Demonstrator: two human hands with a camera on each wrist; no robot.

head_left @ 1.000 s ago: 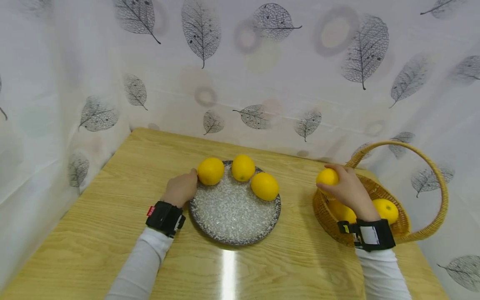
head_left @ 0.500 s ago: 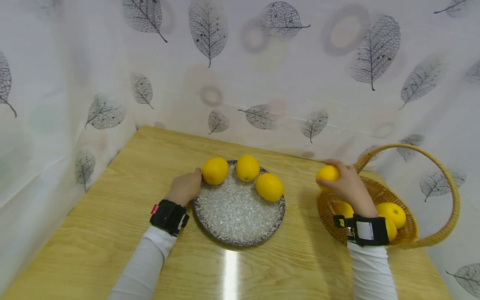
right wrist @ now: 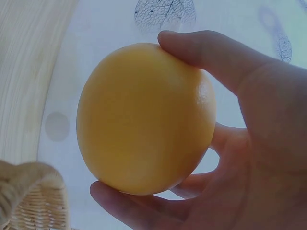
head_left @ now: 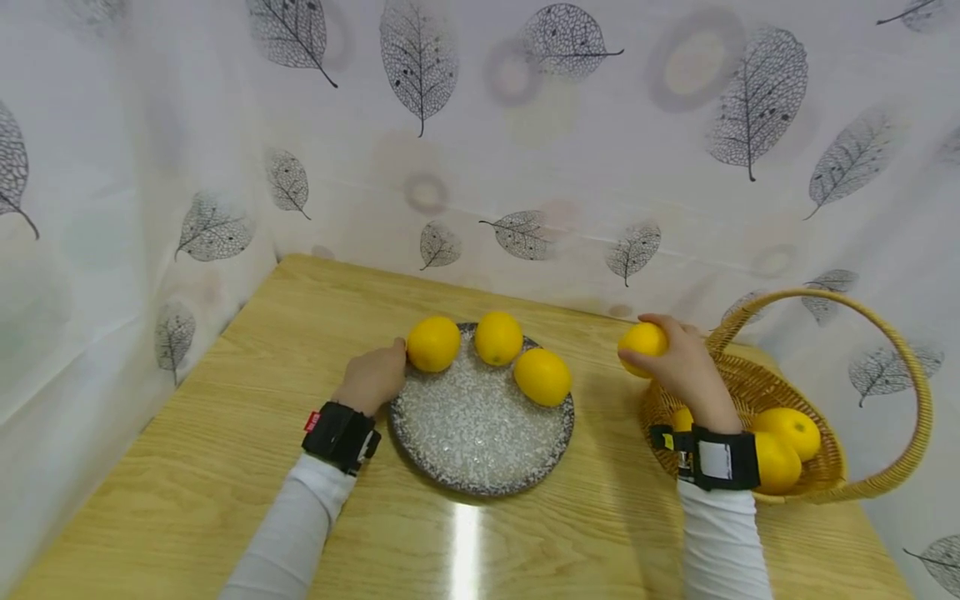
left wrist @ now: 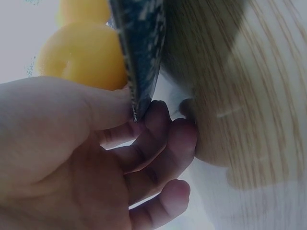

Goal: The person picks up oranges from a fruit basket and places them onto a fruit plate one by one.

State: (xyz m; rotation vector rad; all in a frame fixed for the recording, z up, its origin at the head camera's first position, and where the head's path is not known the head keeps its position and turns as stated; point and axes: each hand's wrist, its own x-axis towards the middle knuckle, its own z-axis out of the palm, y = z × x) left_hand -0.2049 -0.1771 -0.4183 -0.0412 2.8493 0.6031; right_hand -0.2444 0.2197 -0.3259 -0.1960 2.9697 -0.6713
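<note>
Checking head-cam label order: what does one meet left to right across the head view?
Left hand, left plate fruit, middle plate fruit, right plate fruit, held fruit, right hand, rightmost basket fruit. Overlaps omitted.

Likely staged filming nook: leaf-print curtain (head_left: 465, 175) behind and beside wood-grain table (head_left: 555, 537), black wrist straps (head_left: 339, 437).

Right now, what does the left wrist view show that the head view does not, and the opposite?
Only the left wrist view shows the palm of the left hand and its fingertips, curled under the rim of the plate. Only the head view shows the right hand holding a yellow fruit, and the wicker basket with more fruit inside. Both show the left hand, the plate, fruits on the plate and the wooden table.
</note>
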